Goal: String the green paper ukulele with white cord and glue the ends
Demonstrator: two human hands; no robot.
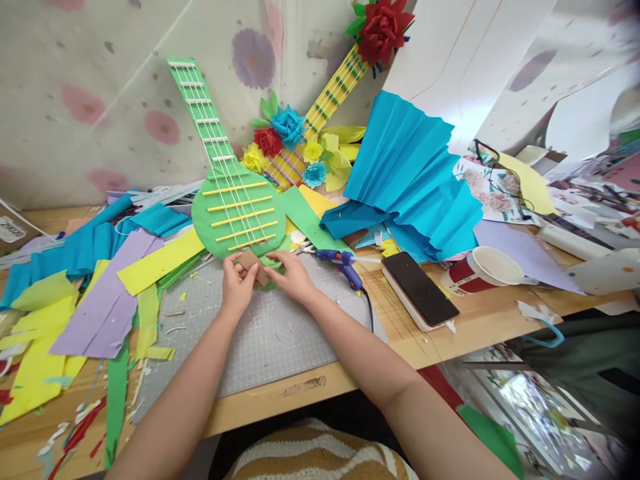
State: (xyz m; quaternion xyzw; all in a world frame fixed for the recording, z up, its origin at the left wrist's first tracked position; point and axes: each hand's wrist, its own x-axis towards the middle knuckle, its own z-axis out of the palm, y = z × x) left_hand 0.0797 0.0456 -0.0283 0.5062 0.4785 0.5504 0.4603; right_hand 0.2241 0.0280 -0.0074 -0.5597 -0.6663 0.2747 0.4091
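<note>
Both my hands hold a small piece of brown cardboard (254, 266) above the grey cutting mat (280, 333). The fingers of my left hand (239, 280) are closed on its left side, thumb on top. My right hand (290, 274) pinches its right edge. Just behind the hands stands a green paper guitar (239, 207) with yellow bars and pale strings, its lower edge partly hidden by the fingers. To the right of my right hand lies a blue glue gun (340, 261) with a black cord.
Yellow guitar (330, 97) with paper flowers at the back; blue pleated paper (410, 173) beside it. A phone (420, 287) and a paper cup (483, 270) stand right. Paper strips (100, 307) cover the left side.
</note>
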